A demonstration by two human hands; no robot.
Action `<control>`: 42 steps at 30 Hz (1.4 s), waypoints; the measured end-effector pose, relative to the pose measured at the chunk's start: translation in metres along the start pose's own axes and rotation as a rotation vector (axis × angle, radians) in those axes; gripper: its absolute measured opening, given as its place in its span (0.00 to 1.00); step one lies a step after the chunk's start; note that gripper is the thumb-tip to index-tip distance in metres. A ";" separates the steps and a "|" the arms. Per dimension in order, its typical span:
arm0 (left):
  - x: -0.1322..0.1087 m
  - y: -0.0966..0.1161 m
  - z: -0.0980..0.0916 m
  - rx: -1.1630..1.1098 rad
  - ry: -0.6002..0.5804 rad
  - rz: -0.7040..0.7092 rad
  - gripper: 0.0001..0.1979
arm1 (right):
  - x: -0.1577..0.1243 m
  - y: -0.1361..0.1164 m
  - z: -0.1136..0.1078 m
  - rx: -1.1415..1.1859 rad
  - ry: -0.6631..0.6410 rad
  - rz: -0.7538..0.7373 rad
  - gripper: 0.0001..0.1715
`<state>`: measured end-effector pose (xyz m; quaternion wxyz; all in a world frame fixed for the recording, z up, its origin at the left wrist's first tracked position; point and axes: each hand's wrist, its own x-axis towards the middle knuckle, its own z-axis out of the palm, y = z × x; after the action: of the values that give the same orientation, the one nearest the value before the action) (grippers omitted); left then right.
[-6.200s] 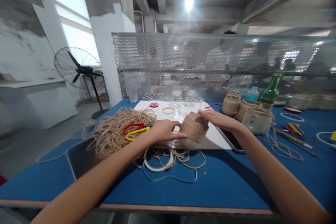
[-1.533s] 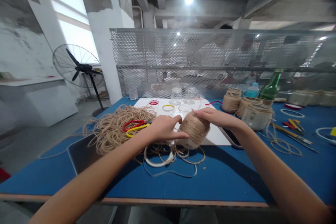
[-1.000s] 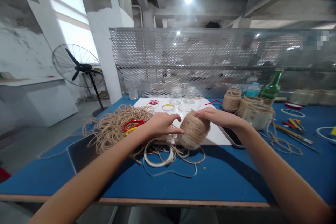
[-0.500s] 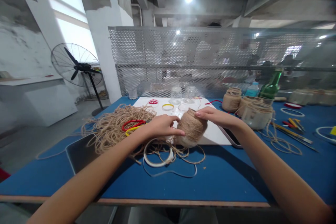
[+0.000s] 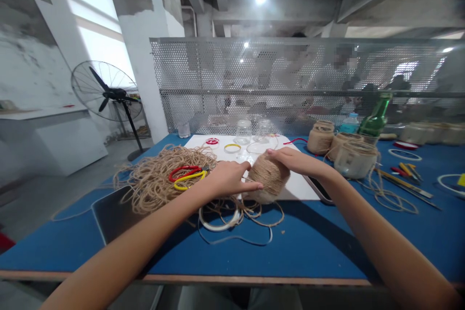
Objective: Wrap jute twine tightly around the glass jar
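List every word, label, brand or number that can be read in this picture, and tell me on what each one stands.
No text can be read in this view.
The water bottle: its label is too small and blurred to read.
The green bottle: no readable label shows.
The twine-wrapped jar between the left hand and the right hand: no writing shows.

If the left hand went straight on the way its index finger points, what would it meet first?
The twine-wrapped jar; the left hand seems to touch its side, depth unclear.

1 head camera, forward-down, close over table (image 5: 319,247)
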<state>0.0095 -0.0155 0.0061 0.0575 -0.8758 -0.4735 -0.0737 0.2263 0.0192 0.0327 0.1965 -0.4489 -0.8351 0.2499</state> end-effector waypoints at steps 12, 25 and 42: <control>-0.001 -0.001 0.000 -0.031 0.036 0.030 0.38 | -0.003 -0.004 -0.003 0.090 -0.087 -0.064 0.27; 0.004 -0.016 0.000 -0.161 0.018 0.111 0.32 | -0.004 0.002 -0.010 0.143 -0.182 -0.131 0.26; 0.006 -0.016 0.010 -0.400 -0.050 0.116 0.29 | -0.006 0.003 -0.012 0.045 -0.152 -0.128 0.30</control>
<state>0.0002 -0.0002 -0.0019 -0.1249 -0.8972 -0.3995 -0.1411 0.2375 0.0179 0.0398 0.1582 -0.3698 -0.8688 0.2890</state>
